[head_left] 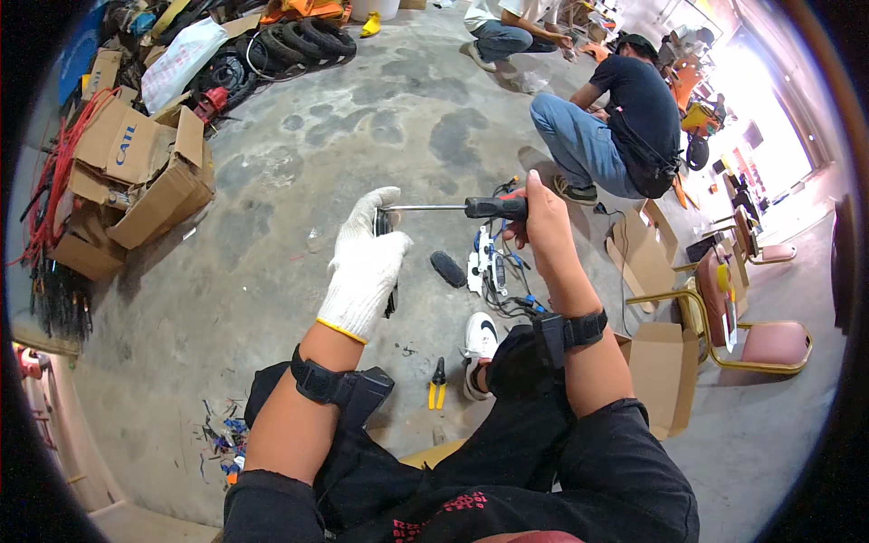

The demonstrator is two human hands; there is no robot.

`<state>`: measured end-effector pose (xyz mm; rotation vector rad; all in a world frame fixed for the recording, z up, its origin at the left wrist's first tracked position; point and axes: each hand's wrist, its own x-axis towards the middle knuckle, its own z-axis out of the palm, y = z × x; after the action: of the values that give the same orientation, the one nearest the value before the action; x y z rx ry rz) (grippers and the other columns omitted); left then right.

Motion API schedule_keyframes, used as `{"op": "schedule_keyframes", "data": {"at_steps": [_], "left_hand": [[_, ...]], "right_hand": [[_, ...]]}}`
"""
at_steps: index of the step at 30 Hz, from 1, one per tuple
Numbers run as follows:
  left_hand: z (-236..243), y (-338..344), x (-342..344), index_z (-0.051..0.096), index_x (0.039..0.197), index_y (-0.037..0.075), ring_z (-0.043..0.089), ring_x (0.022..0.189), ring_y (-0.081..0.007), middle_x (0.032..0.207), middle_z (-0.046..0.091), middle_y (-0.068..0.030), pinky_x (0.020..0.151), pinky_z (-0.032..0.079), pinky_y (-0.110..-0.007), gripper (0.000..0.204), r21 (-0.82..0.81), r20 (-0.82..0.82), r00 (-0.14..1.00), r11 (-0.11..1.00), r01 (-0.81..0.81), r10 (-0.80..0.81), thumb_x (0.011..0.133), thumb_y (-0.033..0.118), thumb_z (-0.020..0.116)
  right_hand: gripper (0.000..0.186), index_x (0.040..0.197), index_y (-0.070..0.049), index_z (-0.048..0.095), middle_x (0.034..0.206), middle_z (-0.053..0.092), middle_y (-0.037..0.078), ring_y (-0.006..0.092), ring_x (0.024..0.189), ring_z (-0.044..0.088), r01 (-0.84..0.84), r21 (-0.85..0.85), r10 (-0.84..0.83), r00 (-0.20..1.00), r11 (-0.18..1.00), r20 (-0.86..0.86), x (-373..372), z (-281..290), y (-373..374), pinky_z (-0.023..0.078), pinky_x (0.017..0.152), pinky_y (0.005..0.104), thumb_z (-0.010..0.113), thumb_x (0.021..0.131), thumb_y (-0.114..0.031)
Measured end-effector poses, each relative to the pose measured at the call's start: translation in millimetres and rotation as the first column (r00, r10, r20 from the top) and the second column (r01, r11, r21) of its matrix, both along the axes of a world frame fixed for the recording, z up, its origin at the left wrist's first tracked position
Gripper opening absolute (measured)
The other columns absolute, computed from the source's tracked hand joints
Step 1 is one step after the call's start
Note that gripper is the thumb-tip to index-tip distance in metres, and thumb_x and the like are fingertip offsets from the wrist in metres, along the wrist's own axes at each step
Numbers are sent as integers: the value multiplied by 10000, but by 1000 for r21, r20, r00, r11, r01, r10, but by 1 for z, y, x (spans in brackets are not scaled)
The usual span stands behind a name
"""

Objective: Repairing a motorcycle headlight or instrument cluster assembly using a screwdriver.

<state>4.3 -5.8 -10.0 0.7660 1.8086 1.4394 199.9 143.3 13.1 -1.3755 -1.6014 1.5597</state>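
My left hand (355, 271), in a white knit glove, is closed around a narrow dark part (391, 303) seen nearly edge-on; most of it hides behind the glove. In my bare right hand (548, 217) is a screwdriver (495, 208) with a black and red handle. Its metal shaft lies level, the tip meeting the dark part by my left fingers; exact contact cannot be made out. Below, on the floor, lie a white part with blue and black wires (484, 269) and a dark oval piece (447, 269). Yellow-handled pliers (437, 385) rest nearer me.
Torn cardboard boxes (163, 176) and tires (303, 52) stand at the far left. Wire scraps (224, 439) lie near left. A person in dark clothing (634, 113) squats at far right, another person (511, 32) beyond. Flattened cardboard (661, 376) and chairs (769, 344) are at right.
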Motion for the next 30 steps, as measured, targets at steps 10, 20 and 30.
{"op": "schedule_keyframes", "data": {"at_steps": [10, 20, 30], "left_hand": [[9, -4, 1, 565, 1267, 93, 610, 702, -162, 1058, 616, -69, 603, 537, -300, 575, -35, 156, 987, 999, -27, 32, 719, -80, 598], [10, -2, 2, 577, 1267, 105, 608, 717, -171, 1078, 601, -56, 605, 550, -310, 571, -38, 264, 962, 998, -60, 67, 728, -86, 586], [6, -9, -4, 585, 1260, 101, 603, 721, -146, 1040, 611, -51, 629, 546, -286, 547, -1, 216, 975, 999, -45, 45, 736, -53, 608]], "right_hand": [[229, 1092, 9, 585, 936, 652, 122, 186, 830, 672, -9, 217, 49, 982, 976, -180, -3, 7, -7, 553, 669, 325, 544, 960, -173], [296, 1230, -14, 523, 1117, 605, 129, 222, 1077, 644, 17, 305, 162, 818, 952, -551, -2, -1, -11, 557, 771, 341, 540, 963, -141], [454, 1379, -26, 390, 1368, 468, 156, 281, 1266, 514, -106, 373, 301, 802, 922, -516, -1, 1, -15, 484, 956, 353, 498, 941, -75]]}}
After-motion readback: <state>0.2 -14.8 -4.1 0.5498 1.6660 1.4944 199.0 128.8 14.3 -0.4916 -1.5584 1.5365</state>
